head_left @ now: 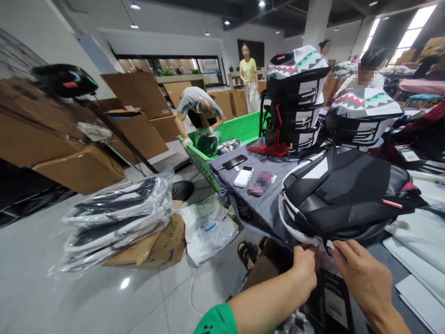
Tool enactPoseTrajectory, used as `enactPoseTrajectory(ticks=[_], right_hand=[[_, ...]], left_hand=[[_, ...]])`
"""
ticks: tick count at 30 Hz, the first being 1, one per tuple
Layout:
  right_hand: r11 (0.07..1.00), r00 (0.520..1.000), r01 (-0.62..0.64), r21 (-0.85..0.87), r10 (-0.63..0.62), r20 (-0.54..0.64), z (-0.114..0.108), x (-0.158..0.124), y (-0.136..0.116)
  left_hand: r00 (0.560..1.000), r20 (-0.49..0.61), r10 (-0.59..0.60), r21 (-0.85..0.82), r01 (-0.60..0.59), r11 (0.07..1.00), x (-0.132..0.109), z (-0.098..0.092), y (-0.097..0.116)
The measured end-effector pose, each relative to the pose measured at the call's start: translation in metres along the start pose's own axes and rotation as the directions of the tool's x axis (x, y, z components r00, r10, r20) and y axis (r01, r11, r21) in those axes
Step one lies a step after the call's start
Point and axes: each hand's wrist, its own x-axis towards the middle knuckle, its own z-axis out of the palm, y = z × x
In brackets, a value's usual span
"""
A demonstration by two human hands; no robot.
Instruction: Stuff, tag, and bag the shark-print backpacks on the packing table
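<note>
Pinching a black backpack's [347, 190] near edge
It lies flat on the bench [266, 212], about twelve o'clock from the left hand [306, 271] and right hand [365, 276], likely keeping that edge reachable; both sets of fingers grasp its pale border [310, 240].

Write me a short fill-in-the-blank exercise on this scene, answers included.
1. The backpack touched by the left hand and right hand is mostly ____.
2. The left sleeve is ____.
3. The standing person left of the tall backpack stack wears a ____ top.
4. The packages stacked at left are wrapped in clear ____.

Missing words: black; green; yellow; plastic.
</note>
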Motion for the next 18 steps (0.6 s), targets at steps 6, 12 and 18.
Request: enactPoseTrajectory(ticks=[6,12,18], right_hand=[[0.990,0.991,0.131,-0.055,-0.131,0.018,0.007,-0.012,-0.017],[0.986,0.985,0.169,-0.006,-0.169,0.027,0.003,-0.032,-0.017],[0.988,0.989,0.149,0.032,-0.149,0.020,0.004,-0.037,-0.017]], left_hand=[[0.994,0.104,0.024,-0.073,-0.017,0.997,-0.012,-0.012,0.004],[0.961,0.267,0.075,-0.129,-0.041,0.991,-0.021,-0.016,0.015],[0.983,0.158,0.099,-0.060,-0.091,0.994,-0.018,-0.014,0.007]])
